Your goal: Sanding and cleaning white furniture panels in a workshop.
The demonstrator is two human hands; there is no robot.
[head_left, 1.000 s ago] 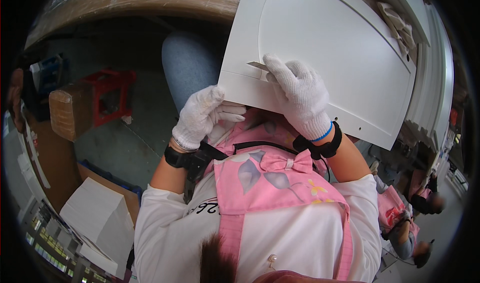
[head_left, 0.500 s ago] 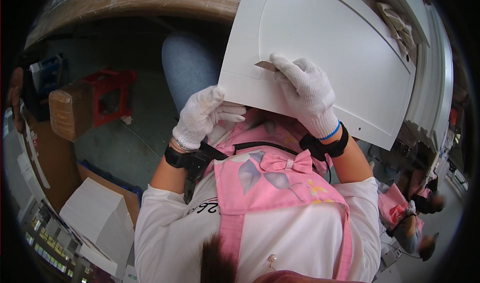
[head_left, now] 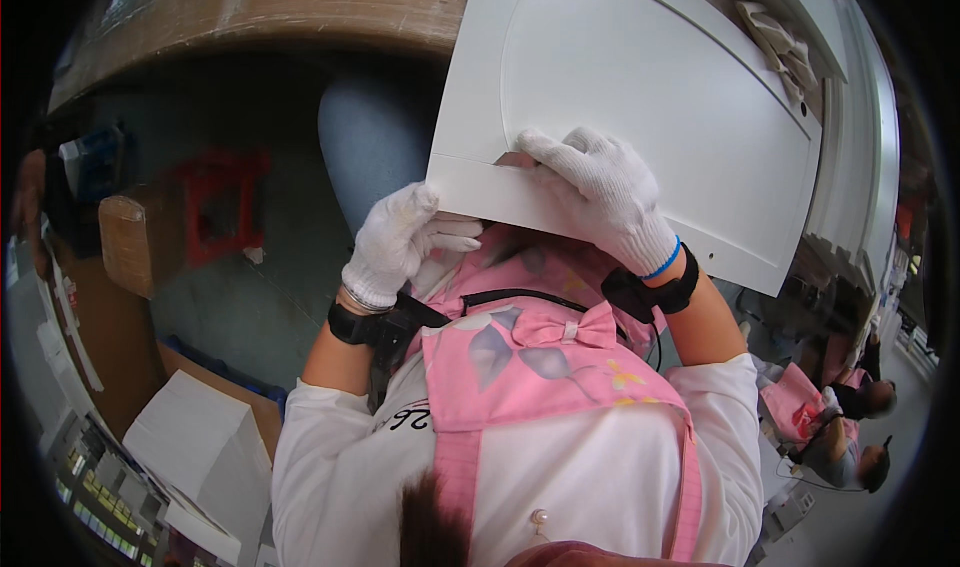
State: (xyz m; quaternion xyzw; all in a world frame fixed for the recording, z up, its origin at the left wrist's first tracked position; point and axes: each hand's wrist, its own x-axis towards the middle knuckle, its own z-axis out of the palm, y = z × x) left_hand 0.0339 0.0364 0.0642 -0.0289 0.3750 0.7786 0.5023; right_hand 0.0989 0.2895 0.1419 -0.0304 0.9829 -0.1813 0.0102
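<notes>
Both gloved hands on the white cabinet door, near edge

Head view: your right hand (head_left: 600,202) lies flat on the white cabinet door (head_left: 640,107), fingers spread — pressing something small and tan, looks like, so it stays put. Your left hand (head_left: 400,242) curls under the door's near edge to prop it — the door rests on the wooden bench (head_left: 250,7) and overhangs toward your pink apron (head_left: 540,357).

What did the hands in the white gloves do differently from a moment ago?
The right hand slid a little to the left along the groove of the white cabinet door, pressing a small tan piece, mostly hidden, under its fingertips. The left hand stayed at the door's lower edge, propping it from beneath. The door, the pink apron and the cardboard boxes on the floor did not move.
</notes>
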